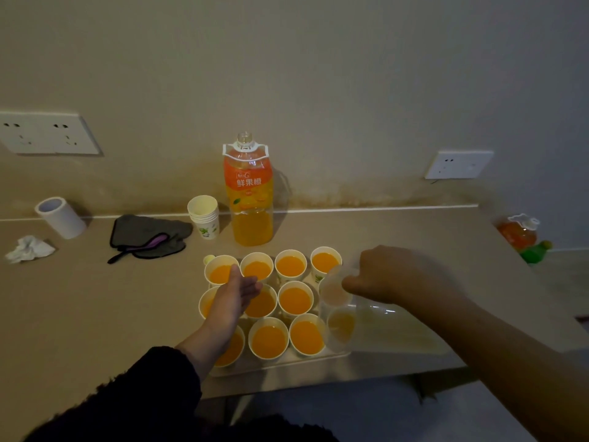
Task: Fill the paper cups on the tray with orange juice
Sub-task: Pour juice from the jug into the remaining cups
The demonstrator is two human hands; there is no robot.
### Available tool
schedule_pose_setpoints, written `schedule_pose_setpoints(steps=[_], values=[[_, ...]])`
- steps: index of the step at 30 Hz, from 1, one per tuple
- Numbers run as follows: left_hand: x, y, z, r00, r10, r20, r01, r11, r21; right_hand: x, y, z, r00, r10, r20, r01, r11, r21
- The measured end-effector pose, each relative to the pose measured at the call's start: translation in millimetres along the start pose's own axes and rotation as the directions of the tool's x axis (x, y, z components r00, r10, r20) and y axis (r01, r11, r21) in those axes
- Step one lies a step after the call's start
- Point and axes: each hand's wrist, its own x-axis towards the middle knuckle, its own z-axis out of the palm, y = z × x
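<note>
Right hand (392, 275) grasps a tipped clear jug (366, 327) over the right edge of the tray (318, 357).
Its fingers curl round the jug near the rim, though blur hides the exact hold. The left hand (236, 295) is released, fingers straight, above the tray's left cups. The paper cups (290, 266) stand in rows on the tray, and each one in view holds orange juice. Behind the tray stands an uncapped juice bottle (251, 199), with a stack of empty cups (204, 215) just beside it. A dark cloth (143, 234) lies left of the tray.
</note>
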Motion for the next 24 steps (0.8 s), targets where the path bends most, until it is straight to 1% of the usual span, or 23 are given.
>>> schedule_pose_setpoints(steps=[10,20,24], values=[[-0.1,-2.6,-4.0,1.0,-0.006,-0.02,0.007,1.0,0.014,1.9,-5.0,4.0,0.999,-0.03,-0.022,0.029,0.998,-0.049],[1.4,-3.9,-5.2,1.0,-0.02,-0.023,0.021,1.0,0.023,6.9,-8.1,10.1,0.998,-0.044,-0.034,0.042,0.997,-0.065],[0.6,-4.3,-4.4,1.0,-0.015,-0.027,0.015,0.999,0.028,8.4,-9.1,12.8,0.999,-0.051,-0.018,0.05,0.997,-0.055]])
